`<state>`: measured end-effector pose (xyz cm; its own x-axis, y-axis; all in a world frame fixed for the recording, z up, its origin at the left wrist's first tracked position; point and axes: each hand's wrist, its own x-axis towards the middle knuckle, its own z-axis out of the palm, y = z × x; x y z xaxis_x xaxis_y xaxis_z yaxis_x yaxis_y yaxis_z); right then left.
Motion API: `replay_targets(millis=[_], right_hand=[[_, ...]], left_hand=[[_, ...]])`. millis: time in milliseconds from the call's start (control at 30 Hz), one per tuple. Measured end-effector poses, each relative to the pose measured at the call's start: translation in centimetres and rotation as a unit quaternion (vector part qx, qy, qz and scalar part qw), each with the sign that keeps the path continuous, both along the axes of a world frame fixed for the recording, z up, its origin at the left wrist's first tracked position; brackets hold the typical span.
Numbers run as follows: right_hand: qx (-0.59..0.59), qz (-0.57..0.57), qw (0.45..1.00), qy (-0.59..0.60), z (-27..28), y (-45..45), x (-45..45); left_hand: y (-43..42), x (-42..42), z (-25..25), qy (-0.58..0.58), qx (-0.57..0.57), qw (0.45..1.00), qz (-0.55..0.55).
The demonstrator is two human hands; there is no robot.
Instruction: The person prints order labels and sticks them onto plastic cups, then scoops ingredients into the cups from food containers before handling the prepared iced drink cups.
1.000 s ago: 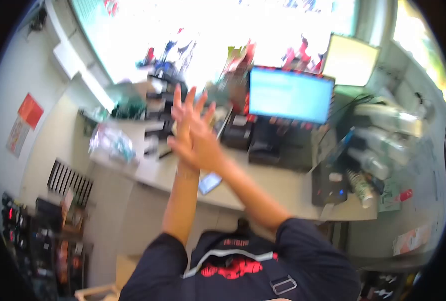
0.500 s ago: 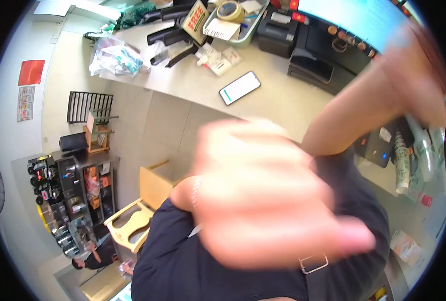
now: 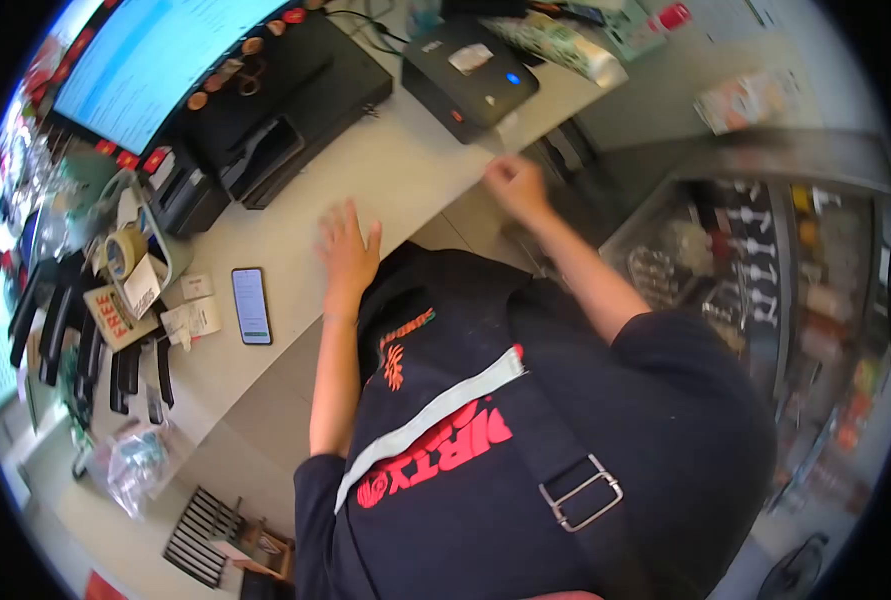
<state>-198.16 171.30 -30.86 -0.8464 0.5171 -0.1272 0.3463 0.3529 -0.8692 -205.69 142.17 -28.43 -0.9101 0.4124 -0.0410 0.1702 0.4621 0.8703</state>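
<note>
My left hand (image 3: 347, 250) is over the pale counter (image 3: 295, 230) near its front edge, fingers spread, holding nothing. To the left of it lies a phone (image 3: 252, 306) with its screen lit, not touched by the hand. My right hand (image 3: 517, 190) hangs by the counter's edge, slightly blurred, with its fingers curled in and no object visible in them. Nearest to this hand is a black box-shaped device (image 3: 470, 80) with a blue light. Below both hands is the dark apron (image 3: 445, 400) on my body.
A monitor (image 3: 155, 60) and black printer-like devices (image 3: 275, 110) stand at the back left. Nearby are a tray (image 3: 170, 235) with tape, a FREE sign (image 3: 117, 318), black holders (image 3: 55, 330) and a plastic bag (image 3: 133, 465). At right stands a glass-fronted cabinet (image 3: 735, 260).
The view has swung round to the right. The hands, crossed together earlier and then moving apart in a blur, are now separate and low by the counter's edge. The right fingers have curled in.
</note>
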Motion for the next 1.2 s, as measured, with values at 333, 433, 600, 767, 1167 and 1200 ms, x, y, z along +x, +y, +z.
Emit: replay_targets(millis=[333, 433, 600, 767, 1167, 1200], right_hand=[[-0.119, 0.085, 0.988, -0.053, -1.7, 14.0, -3.3], [-0.134, 0.139, 0.974, -0.115, -0.5, 14.9, -3.1], [-0.283, 0.142, 0.948, -0.011, -2.6, 16.4, -5.2], [-0.208, 0.031, 0.977, 0.031, -3.8, 15.4, -5.1], [-0.462, 0.132, 0.858, -0.181, -1.2, 17.8, -6.9], [-0.465, 0.109, 0.859, -0.183, -1.2, 17.8, -6.8]], left_hand=[[15.0, 0.2, -6.5, -0.031, 0.026, 0.982, -0.184], [21.2, 1.2, -4.6, -0.213, 0.195, 0.957, -0.038], [27.2, 0.2, -3.5, -0.276, 0.291, 0.913, 0.073], [29.1, 0.8, -3.8, -0.207, 0.208, 0.928, 0.229], [29.0, 1.1, -5.9, 0.117, -0.124, 0.953, 0.251], [29.0, 1.1, -6.2, 0.149, -0.136, 0.947, 0.251]])
